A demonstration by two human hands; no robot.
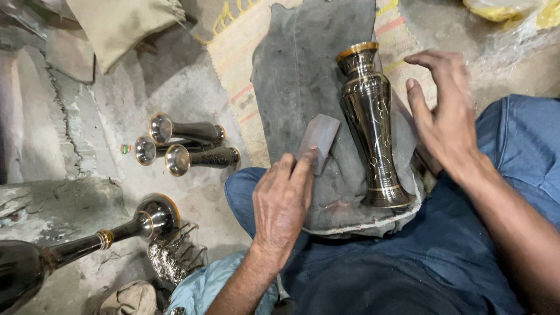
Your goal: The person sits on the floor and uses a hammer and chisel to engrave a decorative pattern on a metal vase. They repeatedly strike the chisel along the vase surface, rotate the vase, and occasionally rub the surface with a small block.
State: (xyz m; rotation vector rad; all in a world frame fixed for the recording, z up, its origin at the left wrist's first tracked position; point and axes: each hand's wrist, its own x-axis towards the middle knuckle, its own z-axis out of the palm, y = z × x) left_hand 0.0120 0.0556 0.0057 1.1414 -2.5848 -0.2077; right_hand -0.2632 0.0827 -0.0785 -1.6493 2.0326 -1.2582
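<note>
On the grey leather sheet [303,70] across the person's lap lies a dark engraved brass vase [370,125], untouched. The right hand [446,119] hovers open beside it; the left hand [283,201] pinches a small flat block [319,135]. Regripping the vase seems next, demanding a steady hold.

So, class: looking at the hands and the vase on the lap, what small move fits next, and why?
Probably the right hand closes on the vase: it hovers open beside it, not touching, while the left hand holds the grey block on the dark cloth.
</note>
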